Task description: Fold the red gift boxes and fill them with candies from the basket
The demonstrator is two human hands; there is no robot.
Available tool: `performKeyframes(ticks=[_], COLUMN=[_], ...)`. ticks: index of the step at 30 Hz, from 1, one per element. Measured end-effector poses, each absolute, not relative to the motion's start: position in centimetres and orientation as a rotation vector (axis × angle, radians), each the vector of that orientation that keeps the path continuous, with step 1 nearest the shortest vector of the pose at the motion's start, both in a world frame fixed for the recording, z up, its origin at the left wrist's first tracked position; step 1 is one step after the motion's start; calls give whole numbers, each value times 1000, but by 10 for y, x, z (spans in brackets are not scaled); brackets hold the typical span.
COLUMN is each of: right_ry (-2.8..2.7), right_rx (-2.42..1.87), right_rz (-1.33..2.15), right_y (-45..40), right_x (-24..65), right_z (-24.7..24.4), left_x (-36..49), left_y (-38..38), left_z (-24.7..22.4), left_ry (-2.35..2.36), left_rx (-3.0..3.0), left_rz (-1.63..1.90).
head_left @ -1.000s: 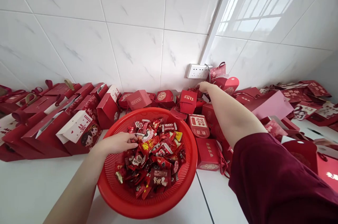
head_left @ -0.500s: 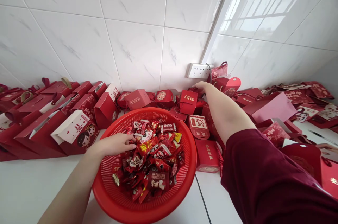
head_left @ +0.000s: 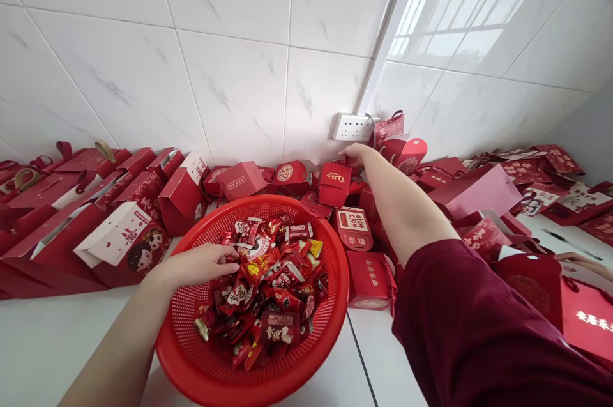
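Observation:
A round red plastic basket (head_left: 330, 337) stands in front of me, heaped with wrapped candies (head_left: 278, 285) in mostly red wrappers. My left hand (head_left: 211, 263) rests over the candies at the basket's left side, its fingers loosely apart with nothing plainly held. Over the boxes behind the basket stretches my right arm. At its end my right hand (head_left: 355, 153) reaches down beside a small red gift box (head_left: 335, 183), just below the power strip. Its fingertips are mostly hidden, and I cannot tell whether they grip anything.
Rows of larger red gift boxes (head_left: 57, 250) line the left side. More red boxes and bags (head_left: 479, 193) cover the right. A white power strip (head_left: 353, 127) is against the tiled wall. At the right edge are a pen (head_left: 572, 244) and another person's hand (head_left: 587, 261).
The view has shifted slightly, so everything sits a little further left. Both hands keep nearly the same places. More of the other person's hand shows at the right edge.

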State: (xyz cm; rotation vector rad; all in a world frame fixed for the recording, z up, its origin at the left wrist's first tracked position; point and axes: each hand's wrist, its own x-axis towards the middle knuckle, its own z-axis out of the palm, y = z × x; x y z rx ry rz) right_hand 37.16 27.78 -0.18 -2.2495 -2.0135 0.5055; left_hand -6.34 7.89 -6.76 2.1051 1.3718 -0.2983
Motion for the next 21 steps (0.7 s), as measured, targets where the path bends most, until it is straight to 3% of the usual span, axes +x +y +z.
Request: performKeyframes(ticks=[7,14,21], right_ry=[-2040,-2021,-1428], right_rx=[-2164,-1947,-1987], right_rz=[665,75,41], right_y=[250,184,124], right_x=[375,390,433], right_z=[67,153,206], left_x=[-66,-69,-64], left_y=[83,86,82], left_z=[-71,-76,-69], left_ry=[1358,1349,1368], left_rx=[2087,2086,2092], left_rz=[-290,-271,-271])
